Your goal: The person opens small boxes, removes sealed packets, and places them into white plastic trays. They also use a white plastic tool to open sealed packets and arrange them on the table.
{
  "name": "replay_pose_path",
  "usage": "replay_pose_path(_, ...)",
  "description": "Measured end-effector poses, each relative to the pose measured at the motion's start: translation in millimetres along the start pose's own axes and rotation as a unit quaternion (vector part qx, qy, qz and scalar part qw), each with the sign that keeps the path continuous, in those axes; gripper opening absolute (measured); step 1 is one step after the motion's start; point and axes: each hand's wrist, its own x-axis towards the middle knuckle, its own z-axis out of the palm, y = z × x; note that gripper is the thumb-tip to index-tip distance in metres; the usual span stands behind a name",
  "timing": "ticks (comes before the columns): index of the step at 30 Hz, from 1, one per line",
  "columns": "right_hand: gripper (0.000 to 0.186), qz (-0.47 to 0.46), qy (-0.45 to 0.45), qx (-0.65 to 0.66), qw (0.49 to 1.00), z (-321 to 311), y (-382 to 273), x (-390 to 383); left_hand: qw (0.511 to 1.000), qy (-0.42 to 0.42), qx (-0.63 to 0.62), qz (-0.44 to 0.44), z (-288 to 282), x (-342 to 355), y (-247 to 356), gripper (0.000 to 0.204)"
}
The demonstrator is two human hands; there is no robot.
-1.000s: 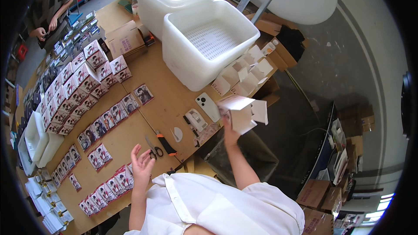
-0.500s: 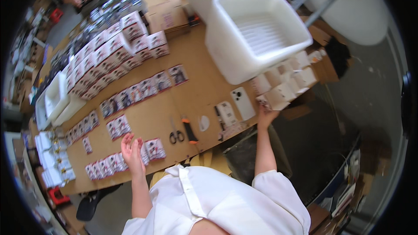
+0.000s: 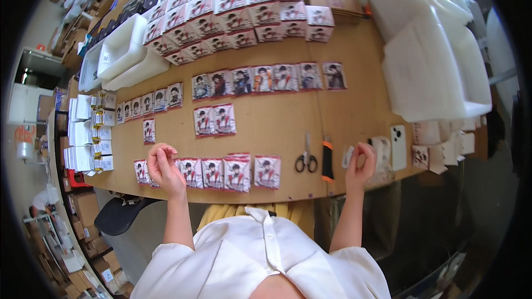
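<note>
At the far left of the brown, flat surface (image 3: pixel 266 133), the stacked thin white cardboard boxes (image 3: pixel 81 135) stand close to the edge, so I think a bump from the side could make them slide. Further right, the left hand (image 3: pixel 167 172) is over the near row of small square white-and-red packets (image 3: pixel 213 174), and its grip is bent loosely, the fingers somewhat apart, with nothing seen in it. Whether it touches the packets, I cannot tell. These packets lie along the near edge and partly overlap, so a low wrist or the white sleeve could push some off, or one pull could drag two. Far behind them, the stacked white-and-red square boxes (image 3: pixel 221 22) could topple if a forearm reaches over carelessly. To the right of the row lie the scissors with black handles (image 3: pixel 307 153), their blades pointing far, and the slim black-and-orange tool (image 3: pixel 327 160); a hand passing here without looking might be scratched. Beside the tool, the right hand (image 3: pixel 360 167) has its grip curled, thumb and fingers near each other but not closed on anything visible. Just right of it, the white phone (image 3: pixel 398 146) and the open white-and-red cartons (image 3: pixel 438 152) are near the edge, where an elbow swinging outward could knock them down.
</note>
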Motion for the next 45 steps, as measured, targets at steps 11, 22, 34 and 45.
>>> replay_pose_path(11, 0.03, -0.046, -0.256, 0.115, 0.959, 82.6, -53.8, -83.6, 0.953, -0.08, 0.045, 0.288, -70.3, -35.9, -60.6, 0.011)
replay_pose_path(22, 0.024, -0.13, -0.045, 0.039, 0.99, 94.6, -109.8, -196.7, 0.954, 0.083, 0.165, 0.234, -232.2, -87.1, -83.3, 0.005)
replay_pose_path(34, 0.047, 0.019, -0.114, -0.043, 0.992, 77.6, -107.2, -206.9, 0.921, 0.092, 0.267, 0.269, -276.6, -116.4, -96.2, 0.012)
replay_pose_path(45, 0.058, 0.094, -0.182, -0.034, 0.978, 85.7, -96.9, -180.0, 0.872, -0.182, 0.278, 0.358, -177.3, -118.8, -74.8, 0.017)
